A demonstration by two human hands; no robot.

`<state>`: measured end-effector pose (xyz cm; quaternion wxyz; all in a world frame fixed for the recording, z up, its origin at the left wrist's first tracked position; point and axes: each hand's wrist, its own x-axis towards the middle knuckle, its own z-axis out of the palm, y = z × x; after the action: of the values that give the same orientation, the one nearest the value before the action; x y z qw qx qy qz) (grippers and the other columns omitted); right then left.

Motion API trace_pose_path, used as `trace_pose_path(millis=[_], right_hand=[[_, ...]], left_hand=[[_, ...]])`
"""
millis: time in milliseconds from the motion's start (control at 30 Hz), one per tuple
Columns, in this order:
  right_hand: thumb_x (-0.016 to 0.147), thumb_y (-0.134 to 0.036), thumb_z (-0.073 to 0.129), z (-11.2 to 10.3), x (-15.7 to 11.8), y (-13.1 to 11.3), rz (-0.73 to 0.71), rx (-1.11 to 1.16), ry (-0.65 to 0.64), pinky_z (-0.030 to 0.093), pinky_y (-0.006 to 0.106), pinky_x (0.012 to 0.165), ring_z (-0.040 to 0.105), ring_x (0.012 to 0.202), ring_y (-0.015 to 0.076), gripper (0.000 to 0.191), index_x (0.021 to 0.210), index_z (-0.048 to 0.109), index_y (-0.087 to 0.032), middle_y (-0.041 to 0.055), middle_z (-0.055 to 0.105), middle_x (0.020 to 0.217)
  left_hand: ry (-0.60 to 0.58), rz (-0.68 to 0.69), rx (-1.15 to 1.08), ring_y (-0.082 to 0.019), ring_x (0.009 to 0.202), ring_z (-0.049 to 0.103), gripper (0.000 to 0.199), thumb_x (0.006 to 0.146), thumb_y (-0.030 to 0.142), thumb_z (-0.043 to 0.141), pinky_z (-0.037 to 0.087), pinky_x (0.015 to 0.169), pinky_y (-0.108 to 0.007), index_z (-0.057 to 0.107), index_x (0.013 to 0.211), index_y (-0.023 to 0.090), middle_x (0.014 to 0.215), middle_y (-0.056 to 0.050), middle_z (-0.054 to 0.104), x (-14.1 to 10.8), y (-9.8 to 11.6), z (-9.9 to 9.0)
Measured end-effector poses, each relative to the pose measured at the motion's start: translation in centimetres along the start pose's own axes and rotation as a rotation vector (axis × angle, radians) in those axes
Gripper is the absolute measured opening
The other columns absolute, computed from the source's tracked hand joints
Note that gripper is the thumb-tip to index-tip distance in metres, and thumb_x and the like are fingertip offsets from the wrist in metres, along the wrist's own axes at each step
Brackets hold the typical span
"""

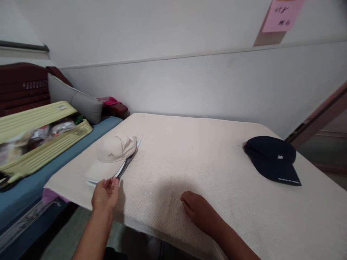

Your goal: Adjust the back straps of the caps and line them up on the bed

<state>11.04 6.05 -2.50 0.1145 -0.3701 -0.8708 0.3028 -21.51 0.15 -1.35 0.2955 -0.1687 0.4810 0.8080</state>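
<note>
At the left of the table, a cream baseball cap [115,151] lies on top of other headwear; white, light blue and dark edges show beneath it. My left hand [105,195] is palm up at the front of the cap's brim, its fingers loosely curled and apart from the thumb. Its fingertips are at the brim's edge; whether they touch it I cannot tell. My right hand [196,209] rests on the tablecloth near the front edge, fingers curled in with nothing seen in them. A navy baseball cap [271,157] with white lettering lies at the right, away from both hands.
A white textured cloth covers the table [189,144], which stands against a pale wall [176,86]. On the left, a bed [67,155] holds a grey pillow [81,101] and an open yellow case [48,144] with bagged things. A pink note [283,16] hangs on the wall.
</note>
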Motion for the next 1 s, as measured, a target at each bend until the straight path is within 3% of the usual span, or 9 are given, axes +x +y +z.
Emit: trace_pose_path(millis=[233, 500, 633, 733, 833, 933, 1000], right_hand=[[0.084, -0.014, 0.040, 0.3, 0.1, 0.3, 0.001, 0.007, -0.007, 0.037, 0.028, 0.066, 0.052, 0.072, 0.0158, 0.014, 0.081, 0.054, -0.015, 0.0073, 0.058, 0.083], [0.084, -0.013, 0.040, 0.5, 0.2, 0.4, 0.007, 0.002, -0.018, 0.036, 0.028, 0.067, 0.053, 0.073, 0.0161, 0.016, 0.083, 0.055, -0.014, 0.0081, 0.058, 0.083], [0.084, -0.013, 0.040, 0.5, 0.1, 0.3, 0.011, 0.003, -0.012, 0.035, 0.028, 0.065, 0.052, 0.072, 0.0157, 0.015, 0.081, 0.055, -0.015, 0.0074, 0.058, 0.081], [0.084, -0.014, 0.041, 0.4, 0.0, 0.2, 0.007, 0.036, 0.008, 0.035, 0.027, 0.063, 0.051, 0.069, 0.0148, 0.014, 0.078, 0.054, -0.015, 0.0063, 0.058, 0.080], [0.082, -0.014, 0.045, 0.2, 0.1, 0.1, -0.002, 0.143, 0.050, 0.035, 0.028, 0.065, 0.051, 0.070, 0.0145, 0.012, 0.077, 0.055, -0.016, 0.0050, 0.059, 0.079], [0.081, -0.018, 0.048, 0.0, 0.4, 0.0, 0.054, 0.395, 0.062, 0.037, 0.028, 0.065, 0.053, 0.069, 0.0146, 0.011, 0.077, 0.058, -0.016, 0.0038, 0.059, 0.074], [0.082, -0.027, 0.052, -0.4, 0.6, 0.0, 0.116, 0.677, 0.056, 0.039, 0.029, 0.065, 0.056, 0.070, 0.0159, 0.014, 0.082, 0.061, -0.016, 0.0048, 0.061, 0.074]], left_hand=[[-0.027, 0.056, -0.036, -0.010, 0.071, 0.063, 0.020, 0.086, 0.017, 0.041, 0.054, 0.062, -0.020, 0.046, 0.067, 0.016, 0.073, -0.002, 0.057, 0.6, 0.4, 0.2], [-0.134, 0.174, 0.048, -0.006, 0.044, 0.050, 0.018, 0.084, 0.019, 0.048, 0.039, 0.038, -0.013, 0.048, 0.067, 0.015, 0.055, 0.004, 0.052, 2.0, 0.0, 1.6], [-0.196, 0.283, 0.042, -0.008, 0.055, 0.061, 0.014, 0.077, 0.004, 0.053, 0.050, 0.051, -0.015, 0.049, 0.071, 0.016, 0.057, 0.005, 0.055, 1.4, -0.2, 2.7], [-0.273, 0.354, 0.015, -0.010, 0.064, 0.065, 0.015, 0.077, 0.002, 0.053, 0.055, 0.063, -0.019, 0.052, 0.073, 0.016, 0.061, 0.004, 0.060, 0.0, -0.2, 3.2], [-0.379, 0.338, 0.020, -0.012, 0.069, 0.067, 0.012, 0.076, 0.003, 0.055, 0.056, 0.068, -0.020, 0.058, 0.074, 0.014, 0.067, -0.001, 0.065, -2.6, -1.0, 3.3], [-0.514, 0.281, 0.038, -0.014, 0.073, 0.068, 0.011, 0.072, 0.005, 0.061, 0.056, 0.069, -0.021, 0.064, 0.078, 0.013, 0.075, -0.003, 0.069, -6.4, -3.2, 3.0], [-0.599, 0.208, 0.077, -0.016, 0.075, 0.069, 0.021, 0.069, 0.008, 0.067, 0.057, 0.069, -0.022, 0.066, 0.089, 0.016, 0.080, -0.001, 0.071, -9.1, -5.2, 2.5]])
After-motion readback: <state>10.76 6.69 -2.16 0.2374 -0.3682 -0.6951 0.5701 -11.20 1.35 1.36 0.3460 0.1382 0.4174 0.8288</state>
